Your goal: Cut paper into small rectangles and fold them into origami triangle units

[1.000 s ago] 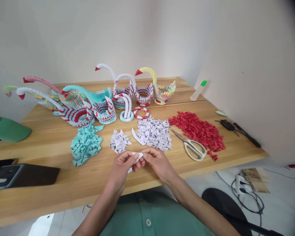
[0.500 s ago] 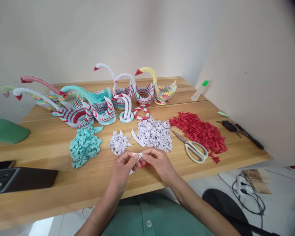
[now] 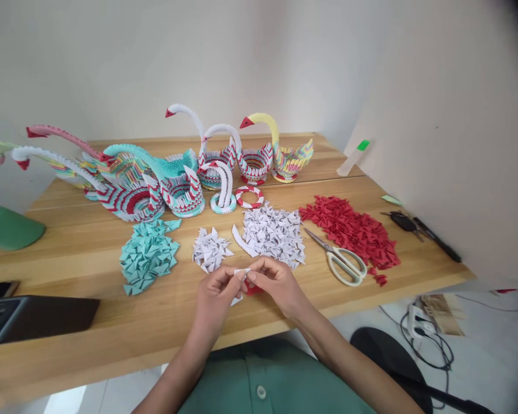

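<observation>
My left hand (image 3: 219, 290) and my right hand (image 3: 275, 283) meet near the table's front edge, fingertips pinched on a small white paper piece (image 3: 242, 271). Beneath the fingers, a bit of red paper (image 3: 254, 290) and a white paper corner (image 3: 237, 299) show; the hands hide most of both. Just beyond lie a small heap of folded white paper triangles (image 3: 210, 249), a larger white heap (image 3: 276, 236) and a curved white strip of joined triangles (image 3: 243, 241). Teal triangles (image 3: 149, 256) are heaped on the left, red ones (image 3: 354, 230) on the right.
Scissors (image 3: 345, 265) lie right of my hands. Behind the heaps stand several paper swans (image 3: 183, 192) and a red-and-white ring (image 3: 249, 197). A dark box-like device (image 3: 47, 319) and a green object (image 3: 8, 227) are at left, keys (image 3: 403, 221) at right.
The view has shifted slightly. Both hands stay together on the white paper piece, with only small finger movement; the white corner below them shows a little differently.
</observation>
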Demonstrator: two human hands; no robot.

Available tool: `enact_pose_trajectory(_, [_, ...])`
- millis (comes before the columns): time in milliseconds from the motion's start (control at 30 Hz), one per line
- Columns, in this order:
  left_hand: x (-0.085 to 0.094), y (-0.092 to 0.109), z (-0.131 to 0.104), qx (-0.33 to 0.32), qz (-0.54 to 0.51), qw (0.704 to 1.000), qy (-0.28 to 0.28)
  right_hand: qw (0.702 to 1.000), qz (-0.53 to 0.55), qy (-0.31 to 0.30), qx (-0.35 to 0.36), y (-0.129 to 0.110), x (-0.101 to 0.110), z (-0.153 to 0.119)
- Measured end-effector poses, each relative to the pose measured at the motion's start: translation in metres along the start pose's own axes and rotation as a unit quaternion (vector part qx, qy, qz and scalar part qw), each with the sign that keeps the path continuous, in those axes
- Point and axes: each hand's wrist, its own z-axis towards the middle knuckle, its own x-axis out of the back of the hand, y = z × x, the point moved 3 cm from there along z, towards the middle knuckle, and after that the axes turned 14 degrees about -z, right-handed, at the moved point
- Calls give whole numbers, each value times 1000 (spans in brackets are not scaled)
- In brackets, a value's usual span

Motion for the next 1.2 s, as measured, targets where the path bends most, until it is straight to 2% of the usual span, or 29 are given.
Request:
enact_pose_trajectory(100, [5,1,0,-17,21,1000,-1,998,-56,12,11,-5,-1,0])
enact_pose_trajectory(233, [9,2,1,64,-66,996,-20,988,-146,5,53,-11,6,0])
enact_pose_trajectory(300, [10,4,2,101,-109,988,-31,974,-204,26,97,-16,12,-1])
enact_pose_trajectory(400, [10,5,2,131,-143,980,-43,931,-300,49,203,-24,15,-2])
enact_pose_trajectory(500, [9,4,1,145,-161,975,-54,885,-350,26,308,-30,11,-3])
enact_pose_trajectory(667, [9,-1,0,154,-160,972,-76,817,-398,7,417,-31,10,-3])
enact_pose_trajectory(767, [10,0,-1,153,-133,975,-88,782,-424,4,456,-33,12,-3])
enact_pose_trajectory(967, [14,9,-1,129,-73,985,-92,770,-450,1,451,-32,16,-2])
enact_pose_trajectory(1067, [15,7,-1,141,-90,982,-92,777,-437,15,454,-30,17,-2])
enact_pose_trajectory(1200, [14,2,0,161,-120,974,-103,777,-430,2,460,-27,17,-1])
